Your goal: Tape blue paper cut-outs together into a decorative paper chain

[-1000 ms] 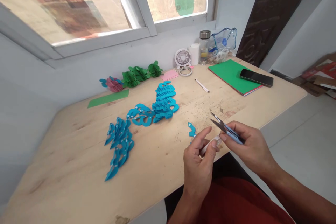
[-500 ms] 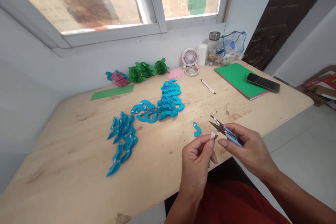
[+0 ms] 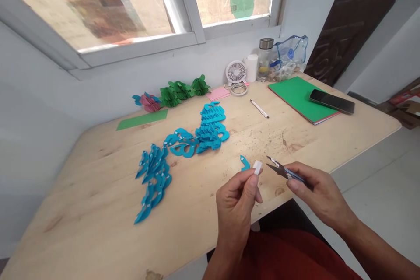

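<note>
Between thumb and fingers, my left hand (image 3: 238, 203) pinches a small strip of white tape (image 3: 257, 167) above the table's front edge. My right hand (image 3: 320, 190) grips a pair of thread snips (image 3: 288, 173), whose dark blades stand slightly apart and point at the strip without touching it. Just beyond my left fingertips lies a small blue paper cutout (image 3: 244, 162) with a white patch on it. Farther left, many blue paper cutouts (image 3: 210, 129) are bunched in a folded row. More blue cutouts with white patches (image 3: 155, 183) spread toward the front.
Along the wall stand green paper shapes (image 3: 180, 90), a pink and blue one (image 3: 149, 102), a small fan (image 3: 236, 72), a tape roll (image 3: 239, 89) and a glass bottle (image 3: 264, 59). A pen (image 3: 259, 108), green sheets (image 3: 302, 98) and a phone (image 3: 331, 100) lie to the right.
My hands have moved apart: the left, with the white strip, went left, and the snips drew back to the right, away from the strip. The view has shifted slightly.
</note>
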Available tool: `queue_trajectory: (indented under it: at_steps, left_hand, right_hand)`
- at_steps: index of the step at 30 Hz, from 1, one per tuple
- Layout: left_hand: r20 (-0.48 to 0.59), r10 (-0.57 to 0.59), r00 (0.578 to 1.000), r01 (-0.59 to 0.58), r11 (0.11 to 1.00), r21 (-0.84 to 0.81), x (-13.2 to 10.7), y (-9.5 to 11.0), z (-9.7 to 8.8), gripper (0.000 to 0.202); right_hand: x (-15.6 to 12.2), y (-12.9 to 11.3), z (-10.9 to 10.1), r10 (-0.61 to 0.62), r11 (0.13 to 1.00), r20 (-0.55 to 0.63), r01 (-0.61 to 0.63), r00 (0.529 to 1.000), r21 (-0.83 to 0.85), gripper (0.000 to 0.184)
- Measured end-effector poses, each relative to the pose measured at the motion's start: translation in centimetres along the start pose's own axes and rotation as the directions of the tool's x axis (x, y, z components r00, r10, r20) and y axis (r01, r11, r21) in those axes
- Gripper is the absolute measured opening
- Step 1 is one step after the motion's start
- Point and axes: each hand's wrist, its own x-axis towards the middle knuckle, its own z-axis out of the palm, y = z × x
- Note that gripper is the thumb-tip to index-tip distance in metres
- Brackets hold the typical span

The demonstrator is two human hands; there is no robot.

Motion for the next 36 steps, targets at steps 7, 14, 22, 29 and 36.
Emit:
queue_trajectory:
  at_steps: [7,14,22,29,36]
  left_hand:
    - [0.135,0.052,0.989,-0.052,0.999,-0.007,0.7,-1.2,0.3,0.025]
    - [0.134,0.013,0.991,-0.011,1.000,-0.020,0.7,-1.2,0.9,0.024]
    - [0.146,0.006,0.989,-0.002,0.999,-0.032,0.7,-1.4,0.9,0.022]
    - [0.161,0.036,0.986,-0.028,0.998,-0.052,0.8,-1.5,0.7,0.019]
    - [0.160,0.021,0.987,-0.011,0.998,-0.063,0.8,-1.5,0.5,0.017]
  right_hand:
    - [-0.2,0.1,-0.2,0.016,0.999,0.052,-0.018,0.999,0.044,0.032]
    - [-0.4,0.0,-0.3,0.013,0.998,0.083,-0.018,0.996,0.066,0.031]
    - [-0.3,0.4,-0.3,-0.009,0.999,0.055,0.007,0.998,0.052,0.031]
    - [-0.3,0.3,0.1,-0.063,0.998,0.004,0.063,0.998,0.007,0.029]
    - [-0.3,-0.1,0.3,-0.154,0.986,-0.061,0.149,0.986,-0.075,0.021]
